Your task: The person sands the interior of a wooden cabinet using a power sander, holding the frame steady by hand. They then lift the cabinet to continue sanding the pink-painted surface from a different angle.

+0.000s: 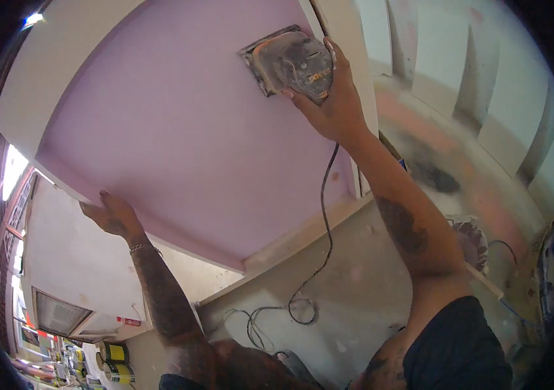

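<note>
My right hand (339, 107) is wrapped round the dusty grey body of an electric sander (296, 62). The sander's square pad lies against a pinkish-lilac panel (179, 117) near its upper right side. From the sander a black cord (324, 208) hangs down to the floor, where it loops. My left hand (116, 218) grips the raised edge (75, 185) of the panel at the lower left, its fingertips over the rim. A bracelet (144, 247) circles the left wrist.
White boards (442, 58) lean along the right side. Below them the floor (348, 279) is dusty, with pink and dark stains. A bucket (470, 240) stands near my right elbow. Several paint cans (116, 353) are at the lower left, near a white cabinet (72, 247).
</note>
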The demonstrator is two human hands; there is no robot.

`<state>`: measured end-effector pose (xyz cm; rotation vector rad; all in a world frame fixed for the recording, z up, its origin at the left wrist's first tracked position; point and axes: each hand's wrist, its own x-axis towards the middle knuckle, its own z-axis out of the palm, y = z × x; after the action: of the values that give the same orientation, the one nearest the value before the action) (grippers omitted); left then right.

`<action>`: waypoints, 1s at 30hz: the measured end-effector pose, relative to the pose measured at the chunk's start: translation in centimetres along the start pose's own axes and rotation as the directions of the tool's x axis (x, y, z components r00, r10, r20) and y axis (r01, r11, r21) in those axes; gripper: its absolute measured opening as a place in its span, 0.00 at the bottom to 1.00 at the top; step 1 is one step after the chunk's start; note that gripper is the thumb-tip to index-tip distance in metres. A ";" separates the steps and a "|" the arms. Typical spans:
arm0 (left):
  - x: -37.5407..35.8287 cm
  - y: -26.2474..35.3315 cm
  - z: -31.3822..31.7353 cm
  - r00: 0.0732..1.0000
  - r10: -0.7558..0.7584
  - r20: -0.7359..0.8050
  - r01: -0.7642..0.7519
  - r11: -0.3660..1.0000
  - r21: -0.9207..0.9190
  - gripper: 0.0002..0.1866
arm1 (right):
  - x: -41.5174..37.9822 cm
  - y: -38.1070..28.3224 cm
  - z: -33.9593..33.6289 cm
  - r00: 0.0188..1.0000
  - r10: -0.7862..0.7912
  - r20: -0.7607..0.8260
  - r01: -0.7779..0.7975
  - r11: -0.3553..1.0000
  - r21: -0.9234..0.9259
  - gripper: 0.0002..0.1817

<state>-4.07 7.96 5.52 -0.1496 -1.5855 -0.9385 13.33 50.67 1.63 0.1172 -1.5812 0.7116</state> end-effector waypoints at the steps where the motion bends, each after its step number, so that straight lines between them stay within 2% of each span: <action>1: -0.1 0.0 0.0 1.000 -0.006 0.004 0.006 1.000 0.004 0.30 | -0.6 -0.1 -0.1 0.999 0.040 0.020 -0.040 0.999 -0.002 0.57; 2: -0.1 0.0 0.0 1.000 0.024 -0.011 -0.024 1.000 0.007 0.29 | -1.0 -0.2 -0.3 0.996 0.080 0.039 -0.079 0.997 -0.006 0.57; 4: 0.4 -1.5 0.5 0.999 0.048 -0.022 -0.048 0.999 0.012 0.29 | -1.9 0.4 -0.4 0.998 0.054 0.044 -0.054 0.998 -0.010 0.57; 6: 1.0 -3.3 0.9 0.986 0.160 -0.042 -0.162 0.986 -0.048 0.28 | -2.9 0.7 -0.5 0.999 0.028 0.044 -0.028 1.000 -0.013 0.57; 7: 1.0 -3.5 0.9 0.987 0.157 -0.039 -0.158 0.986 -0.046 0.28 | -3.6 0.8 -0.5 0.994 0.096 0.055 -0.096 0.995 0.000 0.58; 8: 1.1 -3.6 0.8 0.997 0.077 -0.011 -0.078 0.994 -0.073 0.29 | -4.3 0.8 -0.6 0.984 0.163 0.067 -0.164 0.986 0.012 0.58; 9: 1.1 -3.6 0.8 1.000 -0.001 0.019 0.003 0.995 -0.099 0.29 | -4.9 0.9 -0.7 0.984 0.165 0.069 -0.166 0.986 0.010 0.58; 10: 1.1 -4.2 1.0 1.000 -0.005 0.023 0.007 0.995 -0.098 0.29 | -5.6 1.0 -0.8 0.978 0.192 0.081 -0.193 0.981 0.002 0.59; 12: 1.3 -5.5 1.3 0.999 0.030 0.026 -0.020 0.942 -0.336 0.31 | -7.1 1.7 -0.9 0.970 0.221 0.099 -0.221 0.975 -0.009 0.59; 13: 1.2 -4.9 1.2 0.999 0.027 0.028 -0.016 0.942 -0.334 0.31 | -8.0 2.3 -1.0 0.976 0.197 0.097 -0.196 0.980 -0.021 0.59; 15: 1.3 -3.8 0.8 0.999 -0.003 0.041 0.003 1.000 -0.018 0.19 | -9.5 3.1 -1.1 0.980 0.172 0.098 -0.170 0.985 -0.033 0.59; 18: 1.0 -2.7 1.0 1.000 -0.008 -0.025 0.010 0.998 0.063 0.19 | -11.4 3.2 -1.6 0.965 0.222 0.139 -0.210 0.973 -0.094 0.58; 19: 1.0 -3.5 1.1 1.000 -0.012 -0.025 0.013 0.998 0.064 0.19 | -11.9 2.9 -1.9 0.926 0.333 0.178 -0.329 0.943 -0.052 0.58; 20: 1.2 -4.5 1.3 0.998 0.051 -0.032 -0.048 0.994 0.096 0.21 | -12.3 2.7 -2.1 0.872 0.436 0.221 -0.444 0.896 -0.017 0.58; 21: 1.2 -5.2 1.4 0.993 0.114 -0.037 -0.108 0.986 0.129 0.22 | -12.8 2.9 -2.2 0.872 0.435 0.225 -0.443 0.896 -0.019 0.58; 22: 0.9 -3.5 1.1 0.993 0.110 -0.037 -0.104 0.986 0.131 0.22 | -13.5 3.3 -2.2 0.884 0.415 0.217 -0.414 0.909 -0.053 0.57; 24: 0.6 -0.5 0.5 0.999 0.017 -0.040 -0.009 0.980 0.197 0.24 | -14.8 4.1 -2.3 0.895 0.393 0.212 -0.384 0.919 -0.084 0.57; 25: 0.8 -1.2 0.6 0.999 0.016 -0.040 -0.008 0.980 0.198 0.24 | -15.3 4.5 -2.4 0.888 0.398 0.229 -0.391 0.917 -0.078 0.57; 27: 1.3 -3.2 1.0 0.998 -0.052 -0.033 0.050 0.996 -0.069 0.29 | -16.1 4.8 -2.7 0.881 0.404 0.246 -0.398 0.914 -0.073 0.57; 28: 1.0 -1.7 0.8 0.998 -0.052 -0.033 0.050 0.996 -0.069 0.29 | -16.4 4.6 -2.9 0.875 0.414 0.251 -0.408 0.909 -0.079 0.57; 30: 0.4 0.8 0.4 0.995 -0.089 -0.049 0.093 0.992 0.086 0.26 | -17.2 4.4 -3.2 0.868 0.426 0.255 -0.419 0.904 -0.085 0.57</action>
<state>-4.01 8.60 6.32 0.0056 -1.5990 -0.9341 16.79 50.13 -16.04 -0.1687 -1.9036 1.0498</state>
